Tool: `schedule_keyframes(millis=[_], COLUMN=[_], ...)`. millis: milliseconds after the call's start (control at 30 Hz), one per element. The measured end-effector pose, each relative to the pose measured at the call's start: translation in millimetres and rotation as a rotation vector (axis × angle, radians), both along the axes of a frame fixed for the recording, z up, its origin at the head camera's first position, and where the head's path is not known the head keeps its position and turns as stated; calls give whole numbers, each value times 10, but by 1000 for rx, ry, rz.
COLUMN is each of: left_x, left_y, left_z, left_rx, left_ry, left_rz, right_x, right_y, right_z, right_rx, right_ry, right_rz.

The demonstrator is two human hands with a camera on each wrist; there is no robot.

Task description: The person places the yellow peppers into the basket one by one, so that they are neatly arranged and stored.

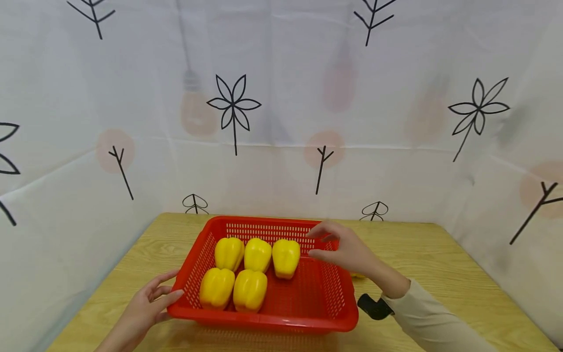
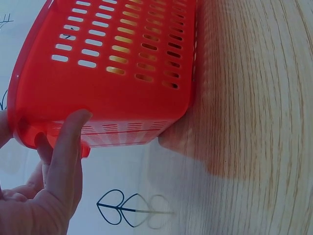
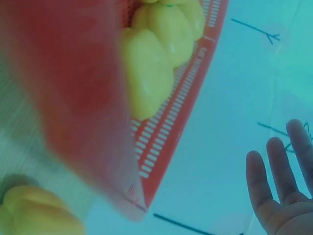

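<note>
A red plastic basket [image 1: 259,320] with slotted walls stands on the table, holding several yellow bell peppers [image 1: 249,291] in its left and middle part. My left hand [image 1: 149,300] grips the rim at the basket's front left corner. In the left wrist view, the fingertips [image 2: 80,117] lie against the outer wall below the rim. Above the basket's right side hovers my right hand [image 1: 343,247], fingers apart and nothing between them. Nearest to it inside is the back-row yellow bell pepper [image 1: 286,258]. Another yellow bell pepper [image 3: 41,213] lies on the table outside the basket's right wall, mostly hidden in the head view.
The wooden table [image 1: 422,274] extends on both sides of the basket. White cloth [image 1: 281,117] printed with plants hangs behind the table and along both sides. A black band [image 1: 375,307] sits at my right wrist, near the basket's right rim.
</note>
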State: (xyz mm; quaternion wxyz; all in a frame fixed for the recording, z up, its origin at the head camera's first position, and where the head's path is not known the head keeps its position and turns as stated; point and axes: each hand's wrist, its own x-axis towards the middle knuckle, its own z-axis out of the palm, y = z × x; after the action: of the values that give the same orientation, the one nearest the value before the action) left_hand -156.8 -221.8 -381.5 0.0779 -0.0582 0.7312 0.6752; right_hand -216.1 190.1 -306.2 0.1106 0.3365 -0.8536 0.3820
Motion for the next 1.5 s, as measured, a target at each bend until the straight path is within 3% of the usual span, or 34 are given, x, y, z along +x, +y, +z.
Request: schedule_keyframes(millis=[367,767,1500], left_x=[16,17,13], left_y=[0,0,21], left_z=[-10,-5,-5], left_rx=[-7,-3,-11], left_ry=[1,13,14], left_rz=[24,0,23], right_x=[3,16,-190], right_y=[308,552,846], right_z=[-98,-295,-756], right_rx=[-29,-66,-98], right_ry=[27,8,-12], right_rz=[-101,-208,-362])
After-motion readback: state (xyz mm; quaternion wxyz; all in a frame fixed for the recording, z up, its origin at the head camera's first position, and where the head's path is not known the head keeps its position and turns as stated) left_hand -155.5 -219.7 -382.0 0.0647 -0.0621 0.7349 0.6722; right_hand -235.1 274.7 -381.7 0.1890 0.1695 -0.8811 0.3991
